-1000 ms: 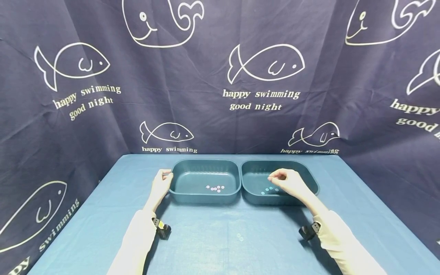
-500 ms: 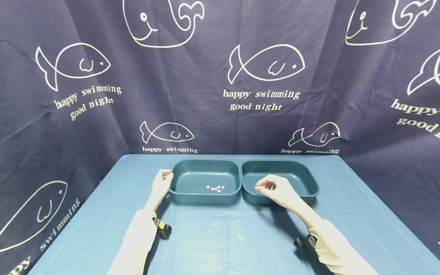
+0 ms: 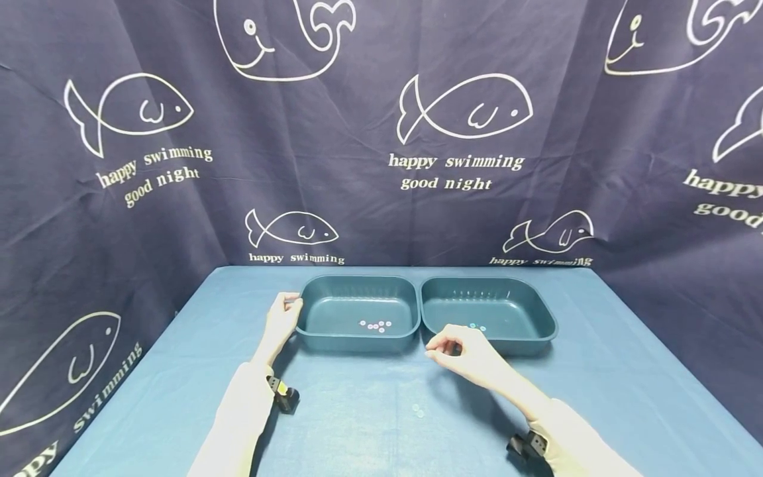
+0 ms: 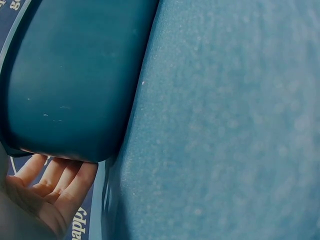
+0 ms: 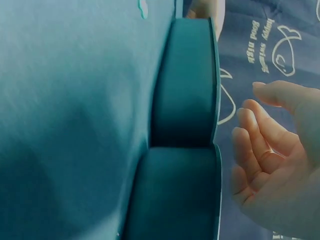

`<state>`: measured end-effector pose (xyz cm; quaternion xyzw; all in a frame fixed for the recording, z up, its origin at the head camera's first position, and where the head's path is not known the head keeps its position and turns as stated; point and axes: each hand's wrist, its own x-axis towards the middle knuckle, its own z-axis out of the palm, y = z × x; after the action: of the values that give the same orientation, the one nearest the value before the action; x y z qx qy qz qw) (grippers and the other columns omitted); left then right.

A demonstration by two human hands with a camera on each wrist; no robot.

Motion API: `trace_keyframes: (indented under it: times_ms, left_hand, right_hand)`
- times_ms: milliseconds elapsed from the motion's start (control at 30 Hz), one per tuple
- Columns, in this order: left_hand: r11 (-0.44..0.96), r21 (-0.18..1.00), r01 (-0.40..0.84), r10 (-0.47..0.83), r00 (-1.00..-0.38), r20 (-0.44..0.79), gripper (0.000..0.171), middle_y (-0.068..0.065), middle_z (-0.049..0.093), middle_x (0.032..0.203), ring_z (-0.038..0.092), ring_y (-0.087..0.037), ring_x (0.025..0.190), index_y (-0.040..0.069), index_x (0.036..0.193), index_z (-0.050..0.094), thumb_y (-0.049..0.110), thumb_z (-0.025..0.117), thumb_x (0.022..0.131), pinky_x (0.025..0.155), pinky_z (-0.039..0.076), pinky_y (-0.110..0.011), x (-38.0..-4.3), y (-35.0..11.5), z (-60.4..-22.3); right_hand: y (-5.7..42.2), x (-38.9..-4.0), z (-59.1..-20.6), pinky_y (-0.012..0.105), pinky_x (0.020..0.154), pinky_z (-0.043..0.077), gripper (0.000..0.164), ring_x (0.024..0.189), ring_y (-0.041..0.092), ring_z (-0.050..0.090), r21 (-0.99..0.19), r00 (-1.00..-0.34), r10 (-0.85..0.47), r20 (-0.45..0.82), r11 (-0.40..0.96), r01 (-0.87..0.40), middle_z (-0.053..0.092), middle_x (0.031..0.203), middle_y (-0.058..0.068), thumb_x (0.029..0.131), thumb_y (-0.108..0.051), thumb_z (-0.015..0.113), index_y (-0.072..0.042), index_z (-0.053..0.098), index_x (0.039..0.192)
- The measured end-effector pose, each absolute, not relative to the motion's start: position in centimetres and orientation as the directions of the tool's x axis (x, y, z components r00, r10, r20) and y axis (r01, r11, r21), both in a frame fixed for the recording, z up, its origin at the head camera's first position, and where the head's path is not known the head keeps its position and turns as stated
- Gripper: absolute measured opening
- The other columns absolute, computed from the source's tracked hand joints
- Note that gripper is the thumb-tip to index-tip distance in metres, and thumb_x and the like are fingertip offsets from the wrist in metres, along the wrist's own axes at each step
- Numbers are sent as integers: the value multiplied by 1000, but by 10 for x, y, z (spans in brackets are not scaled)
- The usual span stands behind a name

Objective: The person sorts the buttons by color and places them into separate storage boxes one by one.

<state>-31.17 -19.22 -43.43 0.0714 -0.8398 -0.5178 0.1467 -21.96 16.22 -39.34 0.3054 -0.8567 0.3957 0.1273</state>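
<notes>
Two dark teal bins stand side by side. At the outer end of the left bin (image 3: pixel 357 344), my left hand (image 3: pixel 280 324) touches the wall with extended fingers (image 4: pixel 75 187). Several small pinkish disc-like pieces (image 3: pixel 372 326) lie in this bin. My right hand (image 3: pixel 467 354) is over the near rim of the right bin (image 3: pixel 530 346), its fingers (image 5: pixel 242 145) loosely bent and thumb apart, holding nothing. Small bluish discs (image 3: pixel 473 326) show in the right bin behind the hand, which covers part of the bin's near side.
Two pale translucent discs (image 3: pixel 418 411) lie on the blue tablecloth (image 3: pixel 357 424) in front of the bins. A dark blue curtain (image 3: pixel 369 146) with white fish drawings hangs behind the table and on both sides.
My right hand has moved from above the inside of the right bin toward me and to the left, out over its near rim. The left hand has stayed at the left bin.
</notes>
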Motion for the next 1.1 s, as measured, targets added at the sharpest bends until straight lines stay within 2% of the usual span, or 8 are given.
trace_keyframes:
  times_ms: [433, 700, 833, 1100]
  left_hand:
    - [454, 891, 28, -270, -948, 168, 29, -18, 61, 103, 57, -25, 93, 8, 111, 50, 22, 48, 86, 73, 41, -28, -314, -193, -433]
    - [458, 888, 30, -273, -946, 173, 28, -18, 61, 102, 57, -25, 93, 8, 111, 50, 22, 48, 86, 71, 41, -27, -314, -192, -432]
    - [452, 891, 31, -278, -945, 174, 28, -18, 61, 101, 57, -25, 91, 8, 110, 51, 22, 48, 85, 69, 40, -25, -313, -191, -432]
    - [451, 892, 37, -283, -942, 182, 28, -19, 61, 100, 57, -25, 91, 7, 109, 51, 21, 48, 85, 71, 39, -25, -313, -192, -435]
  right_hand:
    - [153, -209, -405, 24, 56, 43, 9, 61, 1, 50, -588, -734, -515, 443, 451, -671, 56, 66, -13, 72, -20, 69, -18, 64, 79]
    - [149, -204, -414, 22, 54, 43, 9, 61, 6, 53, -559, -684, -585, 435, 420, -715, 56, 67, -13, 74, -23, 68, -17, 64, 78]
    - [147, -202, -416, 20, 57, 43, 10, 62, 4, 53, -532, -664, -628, 407, 429, -731, 55, 67, -15, 73, -25, 68, -17, 64, 77]
    - [147, -198, -417, 14, 58, 40, 8, 60, 0, 52, -508, -679, -660, 322, 485, -712, 53, 64, -17, 70, -23, 69, -22, 61, 71]
